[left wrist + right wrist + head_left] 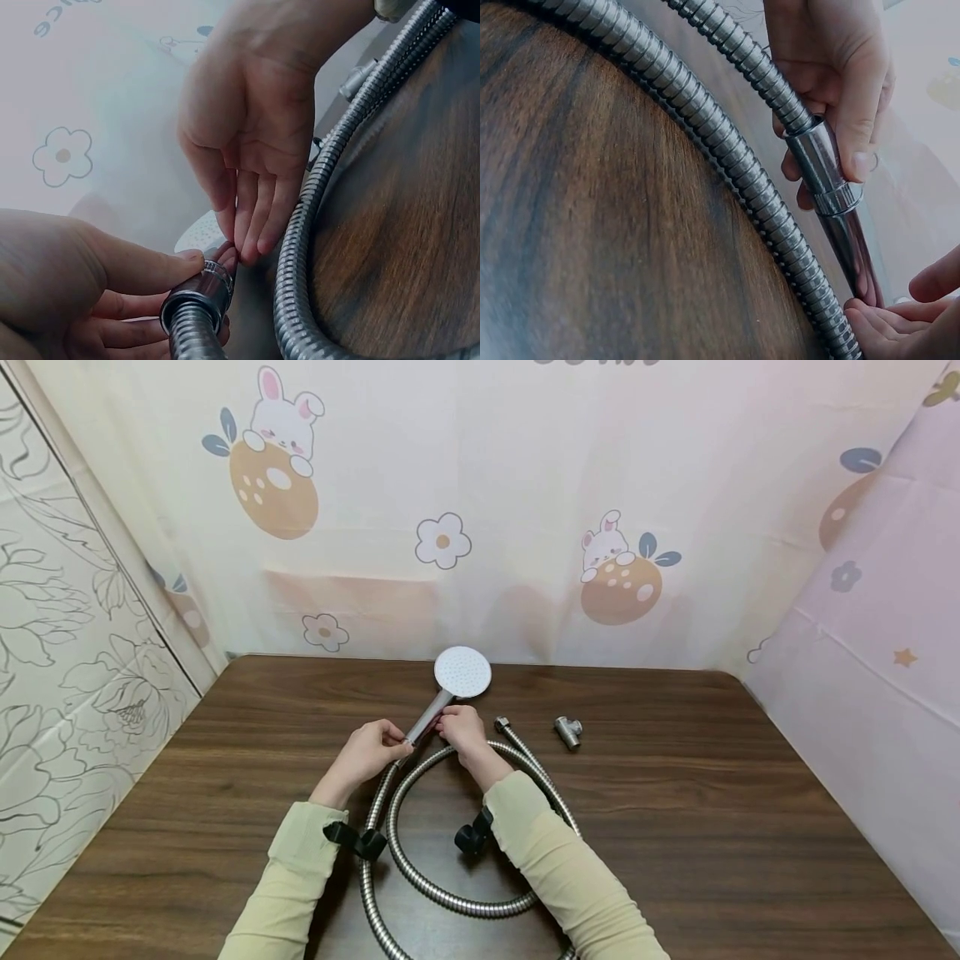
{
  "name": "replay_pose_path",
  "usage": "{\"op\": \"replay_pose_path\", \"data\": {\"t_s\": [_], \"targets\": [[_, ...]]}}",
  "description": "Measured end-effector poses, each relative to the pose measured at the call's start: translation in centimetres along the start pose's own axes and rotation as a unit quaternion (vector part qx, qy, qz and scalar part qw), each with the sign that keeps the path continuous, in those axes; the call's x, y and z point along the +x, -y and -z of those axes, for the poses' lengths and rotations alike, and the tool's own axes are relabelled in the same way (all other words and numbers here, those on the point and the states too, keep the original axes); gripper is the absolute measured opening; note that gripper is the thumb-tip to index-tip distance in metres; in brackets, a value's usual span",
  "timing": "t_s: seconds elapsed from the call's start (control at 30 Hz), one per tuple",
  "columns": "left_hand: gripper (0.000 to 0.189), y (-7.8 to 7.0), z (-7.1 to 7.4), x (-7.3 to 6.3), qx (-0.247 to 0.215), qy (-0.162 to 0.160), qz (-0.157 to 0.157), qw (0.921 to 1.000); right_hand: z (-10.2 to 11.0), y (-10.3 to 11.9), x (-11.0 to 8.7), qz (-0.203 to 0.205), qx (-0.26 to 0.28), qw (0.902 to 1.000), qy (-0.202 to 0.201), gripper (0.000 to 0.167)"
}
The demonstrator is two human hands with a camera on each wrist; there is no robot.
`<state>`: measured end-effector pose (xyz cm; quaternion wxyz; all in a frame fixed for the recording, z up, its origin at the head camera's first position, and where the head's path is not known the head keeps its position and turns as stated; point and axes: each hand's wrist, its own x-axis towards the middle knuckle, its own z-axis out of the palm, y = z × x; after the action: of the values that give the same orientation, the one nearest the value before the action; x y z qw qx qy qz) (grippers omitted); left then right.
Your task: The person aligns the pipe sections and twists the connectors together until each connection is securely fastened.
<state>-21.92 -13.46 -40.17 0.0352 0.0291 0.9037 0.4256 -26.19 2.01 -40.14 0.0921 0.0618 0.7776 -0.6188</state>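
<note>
A shower head (462, 672) with a white dotted face and a chrome handle (853, 255) slants above the table, face towards me. At the handle's lower end sits the chrome connector (199, 292) of a metal shower hose (465, 906). My left hand (367, 752) pinches that connector between thumb and fingers. Beside the handle, just above the connector, is my right hand (463, 731). Its rather straight fingers touch the handle, and the thumb looks apart from it in the right wrist view. The joint between handle and connector appears closed up; the thread is hidden.
The hose lies in loose loops on the brown wooden table (712, 827), under both forearms. Its free end with a nut (502, 723) points away to the right of my right hand. Farther right lies a small chrome T-shaped fitting (568, 732). A printed curtain (517, 527) hangs behind.
</note>
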Motion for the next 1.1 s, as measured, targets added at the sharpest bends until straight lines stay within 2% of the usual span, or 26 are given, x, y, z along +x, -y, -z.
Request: {"op": "replay_pose_path", "data": {"t_s": [0.23,0.47,0.6,0.7,0.73,0.77,0.8,0.87,0.97,1.03,1.1], "targets": [[0.021,0.4,-0.2,0.0,-0.004,0.007,0.008,0.9999,-0.1,0.3,-0.1,-0.026,0.029,0.9990,0.022,0.038],[0.020,0.5,-0.2,0.1,-0.012,0.015,0.017,0.9997,-0.2,-0.1,0.2,-0.026,0.022,0.9993,0.013,0.034],[0.019,0.6,-0.2,0.1,-0.009,0.015,0.022,0.9996,-0.8,-4.2,4.9,-0.003,0.056,0.9979,0.033,0.030],[0.019,0.6,-0.1,0.1,-0.004,0.014,0.022,0.9997,-1.4,-6.4,7.6,-0.004,0.080,0.9956,0.049,0.030],[0.020,0.6,-0.1,0.0,-0.002,0.014,0.024,0.9996,-1.3,-6.1,7.3,-0.009,0.087,0.9948,0.052,0.031],[0.020,0.6,0.0,0.0,0.001,0.013,0.025,0.9996,-1.6,-7.7,9.1,-0.009,0.094,0.9939,0.057,0.030],[0.020,0.6,0.0,0.0,0.004,0.013,0.026,0.9996,-1.9,-8.5,10.2,-0.024,0.094,0.9936,0.058,0.031],[0.020,0.6,0.0,0.0,0.013,0.012,0.026,0.9995,-2.4,-10.6,12.8,-0.022,0.096,0.9933,0.059,0.032],[0.021,0.6,0.0,0.0,0.025,0.011,0.021,0.9994,-2.8,-12.4,15.0,-0.028,0.106,0.9918,0.065,0.033],[0.021,0.7,0.0,0.1,0.034,0.011,0.017,0.9992,-2.3,-10.8,12.7,-0.018,0.111,0.9914,0.066,0.034],[0.022,0.8,-0.1,0.1,0.040,0.013,0.016,0.9990,-2.1,-10.0,11.7,-0.020,0.125,0.9893,0.072,0.033]]}}
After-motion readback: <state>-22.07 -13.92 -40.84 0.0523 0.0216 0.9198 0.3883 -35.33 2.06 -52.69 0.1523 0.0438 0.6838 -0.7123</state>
